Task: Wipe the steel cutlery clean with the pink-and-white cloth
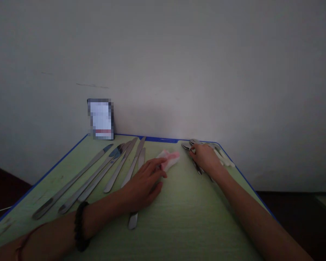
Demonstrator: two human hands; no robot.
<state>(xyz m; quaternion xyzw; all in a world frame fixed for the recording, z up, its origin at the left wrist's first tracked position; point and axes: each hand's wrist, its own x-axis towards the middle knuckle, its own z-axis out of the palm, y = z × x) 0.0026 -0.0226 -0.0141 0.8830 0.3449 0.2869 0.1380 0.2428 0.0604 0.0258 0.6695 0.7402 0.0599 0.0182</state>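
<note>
My left hand (145,185) lies on the pale green table (190,217), fingers stretched toward a pink and white cloth (168,159) and touching its near end. It rests over the handle of one table knife (133,217). Several steel knives (97,177) lie in a row to its left. My right hand (205,156) reaches to the far right corner with its fingers curled on a heap of spoons (192,145). What the fingers grip is hidden.
A small card (101,119) stands against the white wall at the table's far left. The table has a blue rim (152,139). White cloth or tissue (225,157) lies beside the spoons at the right edge.
</note>
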